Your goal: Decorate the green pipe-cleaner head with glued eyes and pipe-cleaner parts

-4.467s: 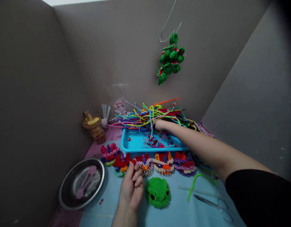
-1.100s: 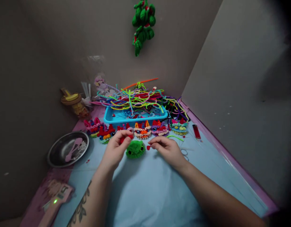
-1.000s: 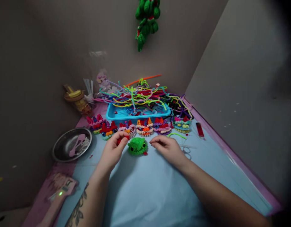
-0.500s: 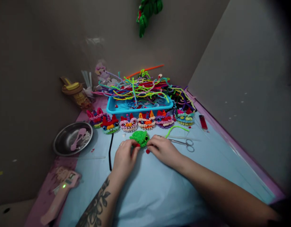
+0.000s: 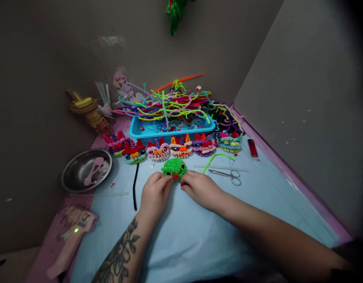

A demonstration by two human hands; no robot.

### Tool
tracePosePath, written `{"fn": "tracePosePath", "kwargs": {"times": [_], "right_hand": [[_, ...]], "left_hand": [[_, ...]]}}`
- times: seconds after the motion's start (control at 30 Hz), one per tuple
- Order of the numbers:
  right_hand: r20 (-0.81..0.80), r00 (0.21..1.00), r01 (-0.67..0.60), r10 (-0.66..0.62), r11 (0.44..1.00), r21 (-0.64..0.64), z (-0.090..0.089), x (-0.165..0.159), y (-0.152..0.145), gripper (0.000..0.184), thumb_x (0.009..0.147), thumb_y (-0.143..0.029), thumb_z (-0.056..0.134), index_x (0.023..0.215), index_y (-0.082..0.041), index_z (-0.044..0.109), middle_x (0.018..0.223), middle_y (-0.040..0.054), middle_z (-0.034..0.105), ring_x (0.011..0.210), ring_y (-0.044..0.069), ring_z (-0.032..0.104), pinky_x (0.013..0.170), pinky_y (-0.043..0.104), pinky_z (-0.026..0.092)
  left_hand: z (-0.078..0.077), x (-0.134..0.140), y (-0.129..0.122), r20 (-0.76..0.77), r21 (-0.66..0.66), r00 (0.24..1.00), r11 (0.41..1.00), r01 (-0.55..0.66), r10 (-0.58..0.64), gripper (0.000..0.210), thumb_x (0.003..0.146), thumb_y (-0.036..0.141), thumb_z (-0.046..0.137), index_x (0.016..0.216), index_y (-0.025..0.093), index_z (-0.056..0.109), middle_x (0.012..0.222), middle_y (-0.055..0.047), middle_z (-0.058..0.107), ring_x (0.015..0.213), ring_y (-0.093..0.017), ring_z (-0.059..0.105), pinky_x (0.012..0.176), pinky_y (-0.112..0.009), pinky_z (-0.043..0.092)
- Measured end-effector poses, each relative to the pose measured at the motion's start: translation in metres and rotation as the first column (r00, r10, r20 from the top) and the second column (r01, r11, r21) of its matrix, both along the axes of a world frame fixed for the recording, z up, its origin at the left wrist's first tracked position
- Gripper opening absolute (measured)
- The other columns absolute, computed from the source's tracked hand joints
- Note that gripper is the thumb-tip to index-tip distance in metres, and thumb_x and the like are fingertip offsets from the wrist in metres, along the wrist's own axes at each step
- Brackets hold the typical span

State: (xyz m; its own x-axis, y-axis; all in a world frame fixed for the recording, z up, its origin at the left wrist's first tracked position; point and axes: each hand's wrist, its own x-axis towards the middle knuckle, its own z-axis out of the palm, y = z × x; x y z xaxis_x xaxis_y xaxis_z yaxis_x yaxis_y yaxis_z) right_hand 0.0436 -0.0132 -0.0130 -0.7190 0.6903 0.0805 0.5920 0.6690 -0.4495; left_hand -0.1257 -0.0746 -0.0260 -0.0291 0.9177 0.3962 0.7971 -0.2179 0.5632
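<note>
A small green pipe-cleaner animal head with dark round eyes sits on the blue table cover, facing me. At its lower front is a little red ball, right by my left fingertips. My left hand is closed in a pinch at the head's lower left edge. My right hand pinches at its lower right edge, its fingertips partly hidden. Beside those right fingertips a second red bit shows. Past my right hand lie scissors and a bent lime pipe cleaner.
Several finished colourful heads stand in a row behind. A blue tray heaped with pipe cleaners is at the back. A metal bowl, black pipe cleaner and pink glue gun lie left, a red lighter right.
The green head has turned to face me more, bringing the red ball to its front between my hands. My right fingertips are now at the other red bit. The view has shifted slightly.
</note>
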Motion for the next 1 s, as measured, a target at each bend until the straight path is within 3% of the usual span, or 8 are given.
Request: {"fn": "tracePosePath", "kwargs": {"times": [0.2, 0.47, 0.7, 1.0], "right_hand": [[-0.003, 0.999, 0.044, -0.044, 0.999, 0.001, -0.003, 0.0, 0.0, 0.006, 0.077, -0.013, 0.054, 0.077, -0.018, 0.058, 0.076, 0.0038, 0.059, 0.075, 0.017, 0.057, 0.065, 0.026, 0.04], [-0.315, 0.945, 0.11, -0.086, 0.992, 0.058, 0.001, 0.0, 0.007, 0.007, 0.085, -0.021, 0.052, 0.086, -0.018, 0.059, 0.082, 0.0044, 0.058, 0.078, 0.017, 0.056, 0.07, 0.028, 0.043], [-0.317, 0.947, 0.087, -0.046, 0.99, 0.115, -0.01, -0.002, 0.013, 0.014, 0.087, -0.017, 0.048, 0.093, -0.019, 0.061, 0.086, 0.0061, 0.062, 0.085, 0.019, 0.056, 0.077, 0.031, 0.045], [-0.345, 0.937, 0.105, -0.058, 0.987, 0.12, -0.008, 0.0, 0.014, 0.015, 0.086, -0.016, 0.048, 0.09, -0.02, 0.062, 0.085, 0.0059, 0.06, 0.084, 0.019, 0.055, 0.076, 0.031, 0.044]], "left_hand": [[0.003, 0.003, 0.001, 0.018, -0.007, 0.999, 0.999, -0.039, 0.04, 0.015, 0.085, 0.026, 0.052, 0.086, 0.018, 0.064, 0.079, -0.005, 0.058, 0.076, -0.017, 0.056, 0.07, -0.028, 0.045], [0.006, 0.007, 0.0, 0.047, 0.029, 0.998, 0.999, -0.037, 0.036, 0.013, 0.084, 0.027, 0.052, 0.087, 0.018, 0.062, 0.081, -0.005, 0.059, 0.078, -0.016, 0.057, 0.071, -0.028, 0.046], [0.004, 0.011, 0.004, 0.025, 0.026, 0.998, 0.998, -0.05, 0.049, 0.013, 0.084, 0.025, 0.051, 0.087, 0.018, 0.062, 0.082, -0.005, 0.06, 0.077, -0.017, 0.057, 0.07, -0.029, 0.046], [0.002, 0.013, 0.005, 0.018, 0.017, 0.999, 0.999, -0.05, 0.05, 0.014, 0.084, 0.023, 0.05, 0.089, 0.018, 0.062, 0.083, -0.006, 0.06, 0.078, -0.017, 0.058, 0.071, -0.029, 0.047]]}}
